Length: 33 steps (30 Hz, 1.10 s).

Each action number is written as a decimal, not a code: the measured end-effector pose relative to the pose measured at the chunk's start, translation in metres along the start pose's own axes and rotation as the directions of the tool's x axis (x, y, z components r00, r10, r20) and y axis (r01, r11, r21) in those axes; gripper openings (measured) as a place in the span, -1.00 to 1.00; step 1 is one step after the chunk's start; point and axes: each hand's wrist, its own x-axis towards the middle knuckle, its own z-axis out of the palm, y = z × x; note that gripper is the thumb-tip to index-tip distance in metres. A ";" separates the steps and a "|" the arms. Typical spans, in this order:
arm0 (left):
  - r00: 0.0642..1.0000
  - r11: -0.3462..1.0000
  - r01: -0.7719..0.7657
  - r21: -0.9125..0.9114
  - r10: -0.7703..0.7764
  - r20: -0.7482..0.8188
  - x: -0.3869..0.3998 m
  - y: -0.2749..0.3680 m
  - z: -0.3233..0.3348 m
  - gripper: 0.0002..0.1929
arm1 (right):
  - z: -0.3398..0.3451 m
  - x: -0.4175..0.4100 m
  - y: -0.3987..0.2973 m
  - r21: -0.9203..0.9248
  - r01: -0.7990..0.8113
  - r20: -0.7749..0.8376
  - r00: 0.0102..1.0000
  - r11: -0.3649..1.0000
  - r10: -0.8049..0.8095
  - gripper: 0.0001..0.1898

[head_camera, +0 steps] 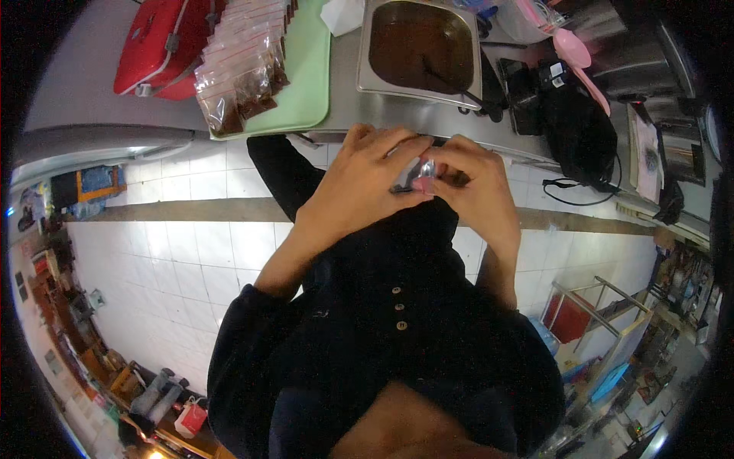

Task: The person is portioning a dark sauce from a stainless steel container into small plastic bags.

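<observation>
Between my two hands is a small clear plastic bag [425,172], held in front of my body at the edge of the steel counter. My left hand [364,172] grips its left side with thumb and fingers. On the other side, the fingertips of my right hand [481,183] pinch it. Most of the bag is hidden by my fingers, so its contents cannot be told. Just beyond stands a steel food pan [421,97] with dark brown sauce [413,49] inside. A dark-handled utensil [484,105] leans over its near right corner.
A light green tray [312,86] carries a row of filled zip bags [235,86]. Left of it sits a red case [152,54]. On the right are a dark flat device [519,94], a black cloth-like item [576,129] with a cord, and a pink ladle [573,49].
</observation>
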 end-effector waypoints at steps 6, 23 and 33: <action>0.996 0.998 0.047 0.052 -0.043 -0.072 -0.002 0.005 -0.011 -0.41 | 0.006 0.007 -0.020 -0.344 0.123 -0.016 0.990 0.931 -0.137 -0.70; 0.951 0.991 0.105 -0.081 -0.124 -0.285 -0.033 -0.019 -0.031 -0.40 | -0.081 0.121 0.007 -0.773 0.222 0.093 0.966 0.594 -0.241 -0.84; 0.890 0.821 0.119 -0.559 -0.337 -0.306 -0.055 -0.020 -0.030 -0.31 | -0.093 0.172 0.005 -0.488 0.319 0.572 0.820 0.813 0.022 -0.83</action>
